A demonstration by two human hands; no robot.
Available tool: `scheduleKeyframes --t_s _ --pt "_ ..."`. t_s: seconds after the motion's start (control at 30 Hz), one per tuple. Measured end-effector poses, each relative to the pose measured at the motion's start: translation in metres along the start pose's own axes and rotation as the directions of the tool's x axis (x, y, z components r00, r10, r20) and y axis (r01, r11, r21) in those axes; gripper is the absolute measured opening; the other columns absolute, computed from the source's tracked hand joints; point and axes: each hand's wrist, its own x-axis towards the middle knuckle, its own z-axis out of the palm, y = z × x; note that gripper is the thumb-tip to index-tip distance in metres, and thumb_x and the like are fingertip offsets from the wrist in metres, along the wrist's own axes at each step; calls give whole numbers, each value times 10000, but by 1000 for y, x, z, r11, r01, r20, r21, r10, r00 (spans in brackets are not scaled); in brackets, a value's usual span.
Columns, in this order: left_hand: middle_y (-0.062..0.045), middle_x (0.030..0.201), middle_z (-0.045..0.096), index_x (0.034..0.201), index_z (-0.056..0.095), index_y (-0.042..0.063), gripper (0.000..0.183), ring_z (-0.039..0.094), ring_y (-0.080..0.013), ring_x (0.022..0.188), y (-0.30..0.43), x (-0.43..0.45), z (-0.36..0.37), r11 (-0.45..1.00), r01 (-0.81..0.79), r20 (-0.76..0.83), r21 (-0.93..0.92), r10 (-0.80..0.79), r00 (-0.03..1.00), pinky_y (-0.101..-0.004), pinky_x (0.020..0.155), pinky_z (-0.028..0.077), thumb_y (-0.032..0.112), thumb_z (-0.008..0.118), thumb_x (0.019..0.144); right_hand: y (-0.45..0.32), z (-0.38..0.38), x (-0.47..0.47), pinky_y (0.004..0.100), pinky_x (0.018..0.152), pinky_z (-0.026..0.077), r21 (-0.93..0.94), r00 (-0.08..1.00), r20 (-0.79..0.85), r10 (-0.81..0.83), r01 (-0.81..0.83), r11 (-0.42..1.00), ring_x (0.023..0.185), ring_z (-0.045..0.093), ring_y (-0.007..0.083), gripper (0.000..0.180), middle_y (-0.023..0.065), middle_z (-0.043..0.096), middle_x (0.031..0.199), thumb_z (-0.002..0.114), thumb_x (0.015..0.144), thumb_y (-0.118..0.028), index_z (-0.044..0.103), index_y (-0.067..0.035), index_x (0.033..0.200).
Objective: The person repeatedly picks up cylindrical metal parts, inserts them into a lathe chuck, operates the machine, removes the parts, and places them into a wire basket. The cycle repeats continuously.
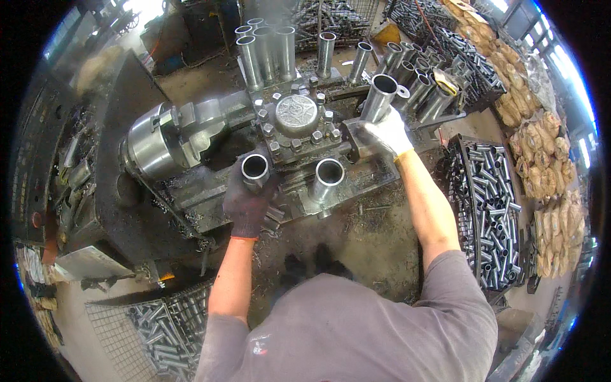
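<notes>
My left hand (pixel 246 205), in a dark glove, grips a steel tube (pixel 255 169) in front of the lathe chuck (pixel 157 141). My right hand (pixel 389 131), in a white glove, is around the lower part of another upright steel tube (pixel 378 98) at the right end of the lathe carriage. Between my hands a third tube (pixel 328 179) stands upright on a flat plate. Behind them sits the square tool post (pixel 297 116), with a round embossed cap and several square-headed bolts around it. The chuck jaws hold no tube that I can see.
Several tubes (pixel 274 52) stand at the back, and more tubes (pixel 420 81) are grouped at the back right. A wire crate of short tubes (pixel 491 215) is to my right. Another mesh basket (pixel 162 329) is at lower left. Brown sacks (pixel 544 153) are stacked far right.
</notes>
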Motion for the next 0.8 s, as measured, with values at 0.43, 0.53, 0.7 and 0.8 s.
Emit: scheduleKeyframes --t_s 0.43,0.53,0.7,0.8 --pt "-107 1258 756 1432 627 121 674 752 -304 1073 -36 -57 -145 -188 259 317 -947 -450 835 -506 931 630 667 581 1039 -170 113 -199 493 816 626 38 714 644 -276 330 943 965 753 368 548 192 723 1123 748 931 -300 620 -69 1412" --pt "-71 1114 786 1366 667 139 680 783 -293 893 -63 -77 -137 -270 320 414 -908 -475 777 -460 721 679 711 589 1006 -140 212 -195 519 729 608 -465 811 564 -157 469 751 883 756 372 314 188 693 997 718 911 -252 667 -44 1142" --pt "-111 1056 777 1215 704 104 672 769 -323 927 -63 -87 -118 -170 457 453 -873 -629 632 -492 793 652 729 616 984 -123 200 -153 451 887 597 -44 771 635 -44 93 995 987 772 323 479 238 769 1163 743 925 -298 698 19 1282" --pt "-107 1226 738 1363 650 101 672 709 -299 1143 -30 -80 -108 -288 393 486 -873 -580 654 -480 1000 587 682 584 1032 -159 169 -145 405 947 572 196 708 705 34 -242 950 1042 749 283 644 216 778 1126 786 887 -423 694 27 1338"
